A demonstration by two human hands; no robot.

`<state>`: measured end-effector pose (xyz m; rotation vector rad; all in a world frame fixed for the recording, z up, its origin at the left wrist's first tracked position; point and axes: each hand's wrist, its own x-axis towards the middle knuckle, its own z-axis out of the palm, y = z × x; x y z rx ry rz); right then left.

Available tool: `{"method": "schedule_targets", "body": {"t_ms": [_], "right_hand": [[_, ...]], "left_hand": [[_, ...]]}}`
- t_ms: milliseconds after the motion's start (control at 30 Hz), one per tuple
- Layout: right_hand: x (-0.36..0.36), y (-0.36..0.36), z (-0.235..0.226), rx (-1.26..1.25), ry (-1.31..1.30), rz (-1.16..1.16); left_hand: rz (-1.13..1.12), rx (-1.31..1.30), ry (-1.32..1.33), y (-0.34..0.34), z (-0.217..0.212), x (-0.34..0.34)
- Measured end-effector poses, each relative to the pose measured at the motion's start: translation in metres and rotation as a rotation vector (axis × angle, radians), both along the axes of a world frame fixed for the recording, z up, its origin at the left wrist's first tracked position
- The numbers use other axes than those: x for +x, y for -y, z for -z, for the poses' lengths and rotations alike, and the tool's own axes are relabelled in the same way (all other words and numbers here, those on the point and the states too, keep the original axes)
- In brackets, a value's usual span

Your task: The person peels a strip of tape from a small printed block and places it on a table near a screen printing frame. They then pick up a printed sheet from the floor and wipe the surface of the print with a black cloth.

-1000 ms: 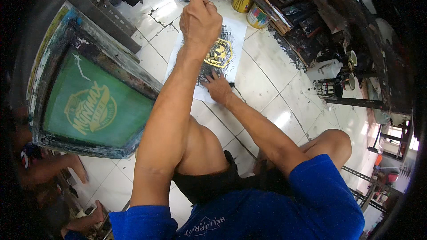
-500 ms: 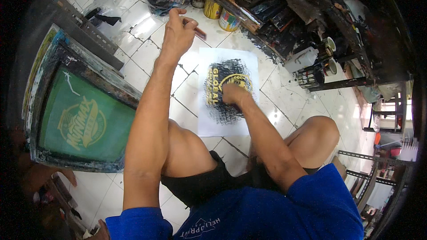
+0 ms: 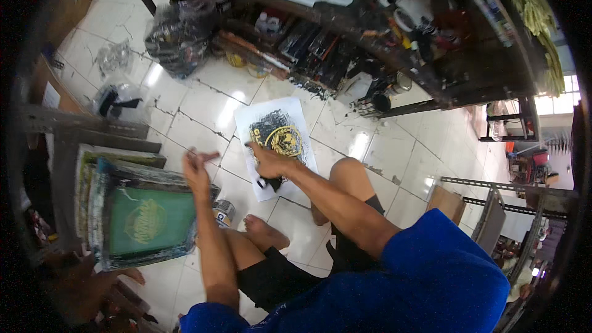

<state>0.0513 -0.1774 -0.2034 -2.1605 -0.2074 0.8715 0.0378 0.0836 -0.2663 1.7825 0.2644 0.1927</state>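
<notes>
The left hand (image 3: pixel 196 166) has dropped back from the shelves and now hangs raised over the screen frame (image 3: pixel 145 222), its grip pinched on something small and reddish that I can't make out. The right hand (image 3: pixel 269 161) lies flat and empty on the print (image 3: pixel 277 139), probably pinning that sheet to the floor (image 3: pixel 203 111). A can (image 3: pixel 223 211) stands by the knee.

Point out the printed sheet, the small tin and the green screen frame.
Printed sheet (image 3: pixel 290 120), head view, white upper edge.
Small tin (image 3: pixel 223 212), head view, its top.
Green screen frame (image 3: pixel 151 221), head view, middle of the green mesh.
</notes>
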Motion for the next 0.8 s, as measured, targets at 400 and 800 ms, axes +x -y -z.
{"method": "schedule_targets", "body": {"t_ms": [400,800], "right_hand": [[-0.102,0.18,-0.312,0.125,-0.512,0.105],[-0.04,0.384,-0.589,0.1,0.225,0.567]], "left_hand": [[0.172,-0.418,-0.484,0.152,-0.252,-0.218],[-0.118,-0.123,-0.399,0.014,-0.393,-0.079]]}}
